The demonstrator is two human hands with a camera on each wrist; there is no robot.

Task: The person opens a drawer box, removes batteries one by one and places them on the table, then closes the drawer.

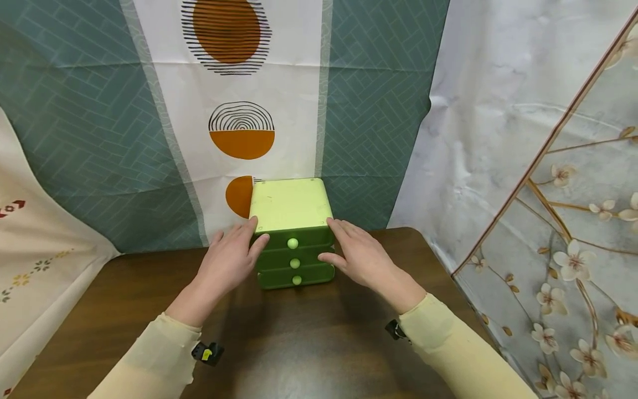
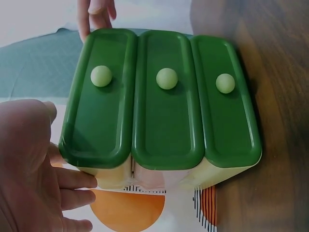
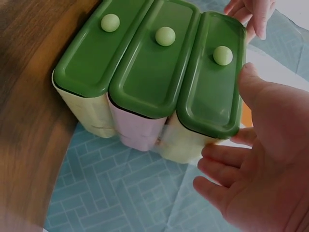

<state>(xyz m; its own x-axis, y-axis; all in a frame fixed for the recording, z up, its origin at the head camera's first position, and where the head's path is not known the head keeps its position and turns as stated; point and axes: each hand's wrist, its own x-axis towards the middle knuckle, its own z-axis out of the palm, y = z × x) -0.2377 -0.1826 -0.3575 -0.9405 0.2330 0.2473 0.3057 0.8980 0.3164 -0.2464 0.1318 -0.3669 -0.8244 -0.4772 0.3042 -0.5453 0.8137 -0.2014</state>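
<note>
A small three-drawer box [image 1: 291, 205] with a pale green top stands on the wooden table against the patterned cloth. Its three dark green drawer fronts [image 2: 169, 121] are closed, each with a round light green knob [image 3: 165, 36]. My left hand [image 1: 229, 252] lies along the box's left side near the top front corner, its fingers nearly straight. On the opposite side my right hand [image 1: 361, 252] lies at the top right corner with extended fingers. In the wrist views, fingertips of both hands meet the side walls by the top drawer. The box's back is hidden.
The dark wooden table [image 1: 299, 343] extends in front of the box. Behind it hangs a teal and white cloth [image 1: 374, 111] with orange shapes. A floral cloth [image 1: 563, 288] borders the right, and a cream embroidered cloth [image 1: 45, 249] the left.
</note>
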